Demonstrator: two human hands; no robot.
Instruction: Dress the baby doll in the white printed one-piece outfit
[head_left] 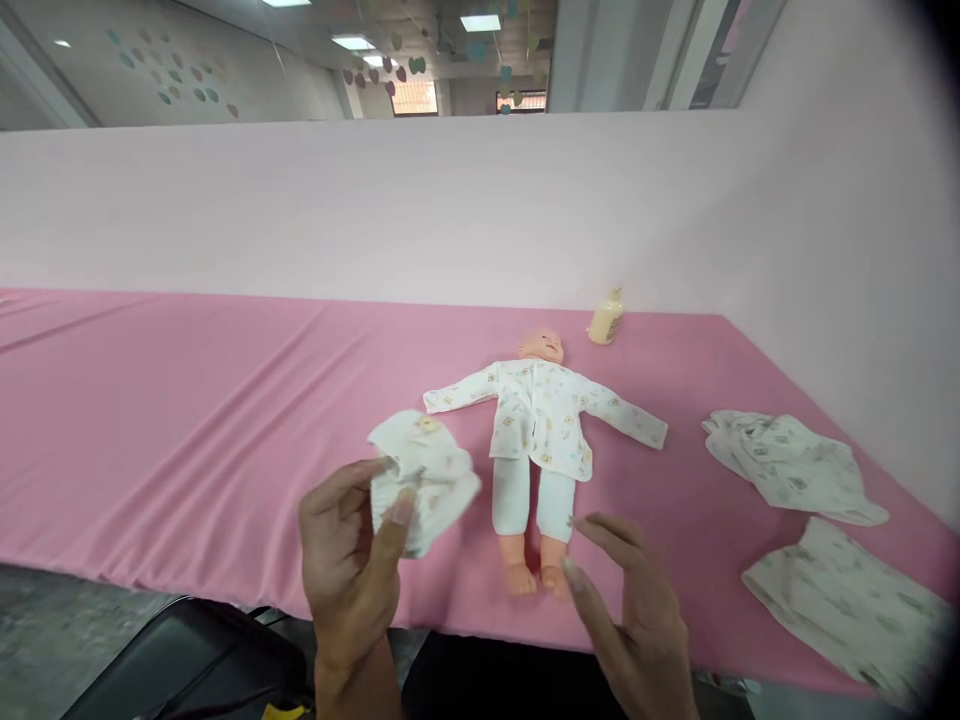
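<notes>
We see a pink sheet [187, 480] under the doll [541, 435], creased to its left; behind it, 1 bottle [604, 320], a white wall [337, 215] and a window [315, 70]. Left of the doll, our left hand [351, 560] pinches a small white cloth [439, 480]; our right hand [637, 605], fingers apart, is near its feet.
</notes>
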